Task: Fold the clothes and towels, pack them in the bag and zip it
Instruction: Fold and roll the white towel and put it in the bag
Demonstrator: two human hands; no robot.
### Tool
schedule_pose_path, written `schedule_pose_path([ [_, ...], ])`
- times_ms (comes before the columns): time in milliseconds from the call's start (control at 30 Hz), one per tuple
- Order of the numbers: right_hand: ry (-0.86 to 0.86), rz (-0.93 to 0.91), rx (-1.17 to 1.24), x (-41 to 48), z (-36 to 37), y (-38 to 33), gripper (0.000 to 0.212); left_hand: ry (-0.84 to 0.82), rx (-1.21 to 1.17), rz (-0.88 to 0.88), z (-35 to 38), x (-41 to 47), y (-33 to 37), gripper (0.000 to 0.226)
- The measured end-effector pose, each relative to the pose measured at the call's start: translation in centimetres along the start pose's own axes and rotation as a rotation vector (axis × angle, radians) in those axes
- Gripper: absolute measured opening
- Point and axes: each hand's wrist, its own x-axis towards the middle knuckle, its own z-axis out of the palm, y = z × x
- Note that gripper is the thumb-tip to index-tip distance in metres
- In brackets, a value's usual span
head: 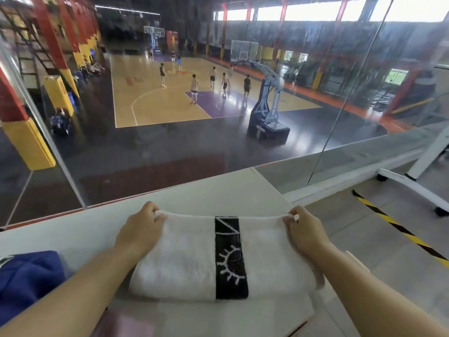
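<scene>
The left hand [139,231] and right hand [306,229] pinch far corners of the towel [179,261]. Its long axis runs left-right.

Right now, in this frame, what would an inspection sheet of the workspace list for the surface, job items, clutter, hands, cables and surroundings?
Surface: white flat tabletop, set against a glass wall.
Job's things: folded white terry towel with a black patterned band on the tabletop; crumpled blue garment at the left; no bag in view.
Clutter: pale flat layer under the towel, kind unclear.
Hands: left hand and right hand each pinch a far corner of the towel.
Cables: nothing seen.
Surroundings: basketball court with players below; yellow-black floor tape at the right.
</scene>
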Motion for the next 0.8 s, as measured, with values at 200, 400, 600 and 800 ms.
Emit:
schedule_pose_path([
  [200,0.186,-0.264,-0.450,-4.7,-0.4,-3.1,0.044,0.062,0.221,0.512,-0.3,-1.8,1.2,0.053],
  [400,-0.275,-0.388,-0.573,-12.2,1.6,-6.4,0.041,-0.397,0.541,0.523,-0.2,-2.7,0.9,0.050],
  [600,-0.367,-0.305,-0.832,-10.5,4.5,-6.6,0.066,-0.339,0.719,0.547,-2.2,-4.8,2.6,0.045],
  [800,-0.384,-0.373,-0.763,-5.8,4.6,-4.9,0.063,-0.471,0.583,0.519,-2.7,-6.2,1.8,0.050],
])
